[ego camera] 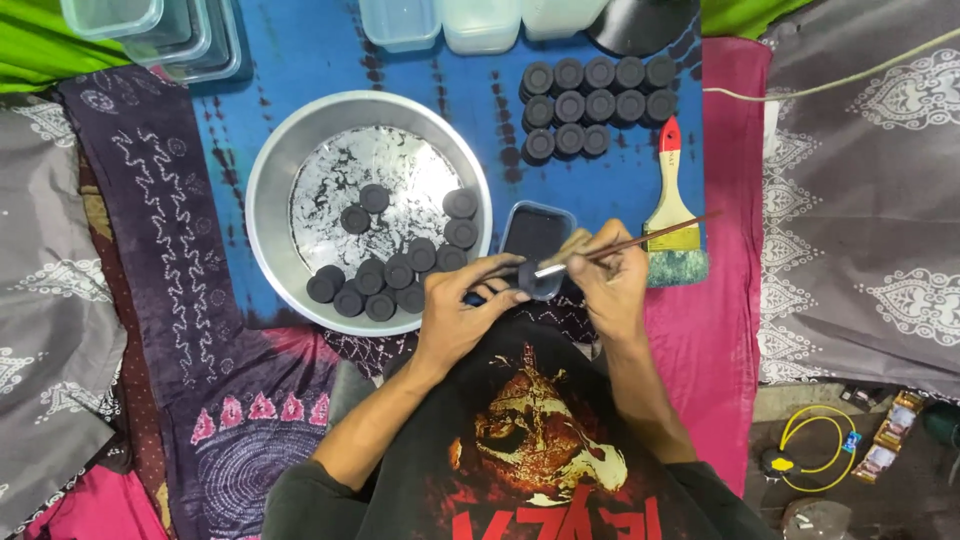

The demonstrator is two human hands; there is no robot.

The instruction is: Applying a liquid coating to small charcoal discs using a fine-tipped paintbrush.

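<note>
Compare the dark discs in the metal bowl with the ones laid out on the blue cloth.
The discs in the metal bowl lie loosely, curving along its lower rim; the discs on the blue cloth stand in neat rows. The bowl's discs sit on a black-smeared bottom; the cloth's discs lie on fabric. Both groups are small, round and dark.

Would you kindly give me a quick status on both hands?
Left hand holds dark disc. Right hand holds thin brush on it. Small black tray just behind; nothing in the way.
</note>
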